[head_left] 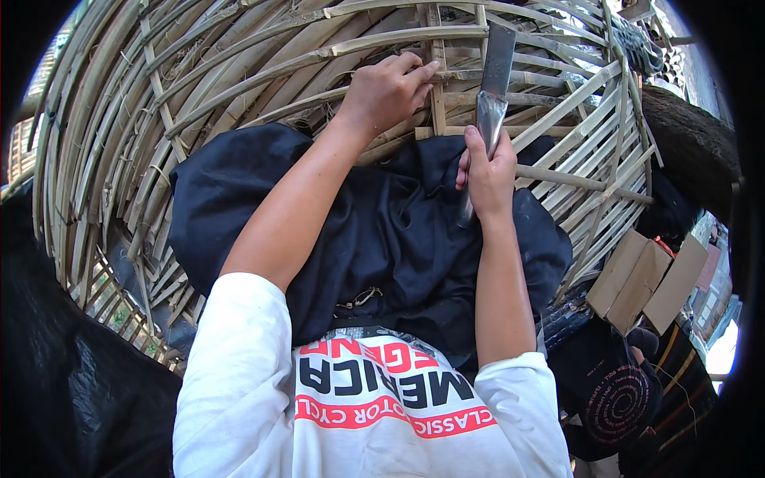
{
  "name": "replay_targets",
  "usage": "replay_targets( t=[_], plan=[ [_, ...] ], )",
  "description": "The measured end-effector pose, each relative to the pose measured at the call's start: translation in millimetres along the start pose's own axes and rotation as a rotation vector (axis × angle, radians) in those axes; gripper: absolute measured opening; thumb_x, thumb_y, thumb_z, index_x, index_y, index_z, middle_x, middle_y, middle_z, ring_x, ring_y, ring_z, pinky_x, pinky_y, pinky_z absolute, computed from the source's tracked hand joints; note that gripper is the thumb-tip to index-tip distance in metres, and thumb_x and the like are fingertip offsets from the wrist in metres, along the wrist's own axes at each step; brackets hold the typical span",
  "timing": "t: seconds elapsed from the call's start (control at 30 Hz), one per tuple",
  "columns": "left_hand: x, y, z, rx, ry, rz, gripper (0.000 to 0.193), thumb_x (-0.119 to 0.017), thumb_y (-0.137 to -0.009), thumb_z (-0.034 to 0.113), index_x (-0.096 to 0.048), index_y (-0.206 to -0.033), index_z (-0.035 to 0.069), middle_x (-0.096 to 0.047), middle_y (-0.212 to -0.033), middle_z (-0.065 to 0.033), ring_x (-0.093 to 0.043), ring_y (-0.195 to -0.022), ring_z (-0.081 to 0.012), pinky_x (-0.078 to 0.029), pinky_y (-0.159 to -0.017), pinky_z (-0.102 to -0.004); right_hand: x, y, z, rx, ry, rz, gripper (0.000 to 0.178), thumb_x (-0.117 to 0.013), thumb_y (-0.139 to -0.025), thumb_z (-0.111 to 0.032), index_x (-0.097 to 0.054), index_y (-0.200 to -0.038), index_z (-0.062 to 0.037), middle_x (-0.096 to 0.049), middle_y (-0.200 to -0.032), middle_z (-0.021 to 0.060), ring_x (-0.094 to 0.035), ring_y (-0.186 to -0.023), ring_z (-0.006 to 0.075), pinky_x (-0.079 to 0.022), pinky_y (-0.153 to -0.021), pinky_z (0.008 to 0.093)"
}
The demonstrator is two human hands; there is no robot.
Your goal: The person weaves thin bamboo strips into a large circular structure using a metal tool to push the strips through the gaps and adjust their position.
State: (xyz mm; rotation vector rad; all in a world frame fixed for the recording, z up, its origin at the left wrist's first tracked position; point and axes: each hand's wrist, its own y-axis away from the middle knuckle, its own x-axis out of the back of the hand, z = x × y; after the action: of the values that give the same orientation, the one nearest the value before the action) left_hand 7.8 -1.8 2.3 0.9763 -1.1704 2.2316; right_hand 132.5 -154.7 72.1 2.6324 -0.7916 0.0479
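My right hand is wrapped around the metal tube handle of a knife, its long flat blade pointing up and away from me. The blade's tip end lies over the bamboo strips. To its left, my left hand is closed at a crossing of strips in a large woven bamboo frame. Its fingertips rest by an upright slat, seemingly gripping a bamboo strip; the thumb side is partly hidden. Dark cloth covers my lap beneath both forearms.
Curved bamboo strips crowd the left side and pale slats fan out on the right. A dark log stands at far right, above an opened cardboard box. A person in a black shirt is at lower right. Black sheeting hangs at left.
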Motion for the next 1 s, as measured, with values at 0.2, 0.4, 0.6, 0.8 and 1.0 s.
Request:
replay_targets(
  t=[0.2,0.4,0.6,0.8,1.0],
  plan=[
    [14,4,1,0.135,-0.108,-0.09,0.029,-0.068,-0.087,0.033,-0.068,-0.108,0.013,-0.066,-0.092,-0.0047,-0.067,-0.082,-0.0244,-0.056,-0.066,-0.0371,-10,-9,13,-0.029,0.022,-0.027,0.033,-0.059,-0.098,-0.036,-0.051,-0.092,-0.0042,-0.05,-0.056,0.0021,-0.049,-0.041,0.0087,-0.04,-0.037,0.0244],
    [10,6,4,0.325,-0.223,-0.278,0.047,-0.059,-0.093,0.046,-0.054,-0.115,0.005,-0.068,-0.085,-0.0114,-0.068,-0.081,-0.0283,-0.055,-0.065,-0.0402,-15,-14,26,0.01,0.165,-0.04,0.036,-0.062,-0.095,-0.036,-0.054,-0.088,-0.0011,-0.056,-0.06,0.0071,-0.056,-0.047,0.0147,-0.044,-0.045,0.0308],
    [11,5,2,0.337,-0.247,-0.367,0.051,-0.056,-0.09,0.043,-0.051,-0.119,0.002,-0.065,-0.102,-0.0159,-0.064,-0.097,-0.0311,-0.053,-0.079,-0.045,-10,-20,27,0.159,0.314,-0.01,0.03,-0.071,-0.085,-0.024,-0.058,-0.09,0.002,-0.061,-0.068,0.0135,-0.062,-0.063,0.0247,-0.049,-0.063,0.0379],
    [14,2,6,0.368,-0.234,-0.463,0.05,-0.058,-0.087,0.038,-0.051,-0.122,0.003,-0.064,-0.106,-0.0158,-0.064,-0.099,-0.0313,-0.052,-0.082,-0.0478,2,-25,19,0.19,0.427,-0.075,0.029,-0.07,-0.085,-0.024,-0.059,-0.091,0.0025,-0.063,-0.07,0.016,-0.061,-0.063,0.0265,-0.048,-0.063,0.0386],
    [15,0,8,0.354,-0.218,-0.41,0.061,-0.06,-0.086,0.06,-0.057,-0.109,0.004,-0.066,-0.095,-0.0133,-0.067,-0.092,-0.0307,-0.055,-0.074,-0.044,8,-31,13,0.188,0.505,-0.11,0.03,-0.069,-0.087,-0.026,-0.059,-0.091,0.002,-0.062,-0.067,0.0136,-0.06,-0.058,0.0237,-0.048,-0.058,0.0367]
  ],
)
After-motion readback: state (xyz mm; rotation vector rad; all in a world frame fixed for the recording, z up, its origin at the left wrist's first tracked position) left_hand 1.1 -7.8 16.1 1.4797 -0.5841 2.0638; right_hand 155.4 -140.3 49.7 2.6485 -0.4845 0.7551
